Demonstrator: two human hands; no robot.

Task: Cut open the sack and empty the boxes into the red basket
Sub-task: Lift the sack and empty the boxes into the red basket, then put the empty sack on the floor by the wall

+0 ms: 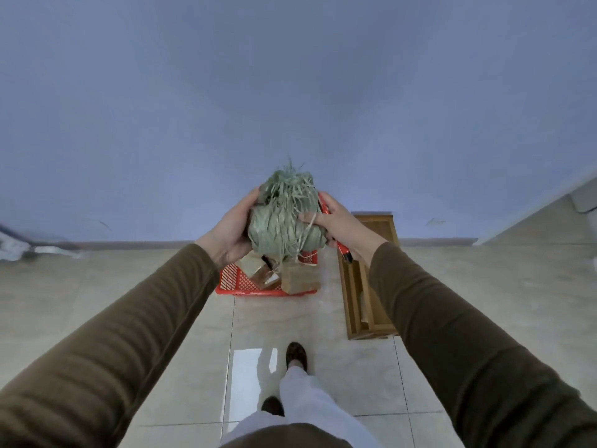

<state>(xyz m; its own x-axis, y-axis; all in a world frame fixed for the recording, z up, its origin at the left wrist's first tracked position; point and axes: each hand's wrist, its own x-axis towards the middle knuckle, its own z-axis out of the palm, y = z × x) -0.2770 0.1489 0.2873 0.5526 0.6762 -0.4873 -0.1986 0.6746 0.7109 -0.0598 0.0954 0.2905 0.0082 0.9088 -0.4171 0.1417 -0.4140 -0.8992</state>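
the person stands on the tiled floor (129, 286) and holds the green woven sack (284, 218) at the centre of the frame, directly above the red basket (232, 279). the left hand (232, 227) is clamped on the sack's left flank, palm inward; the right hand (336, 221) presses its fingers (310, 218) on the right flank while the same fist keeps a red-handled cutter (342, 250) pinned against the palm, its blade state not readable. frayed strands hang loose from the sack's top and front, which suggests the weave is already cut. the sack appears to be held mouth-down so that gravity carries the contents out; the two-sided grip squeezes and steadies it over the target. several brown boxes (300, 279) already lie in the basket, one just below the sack. whether more boxes are inside cannot be told. a wooden rack (368, 302) stands just right of the basket, so spill to that side is the likely fault.
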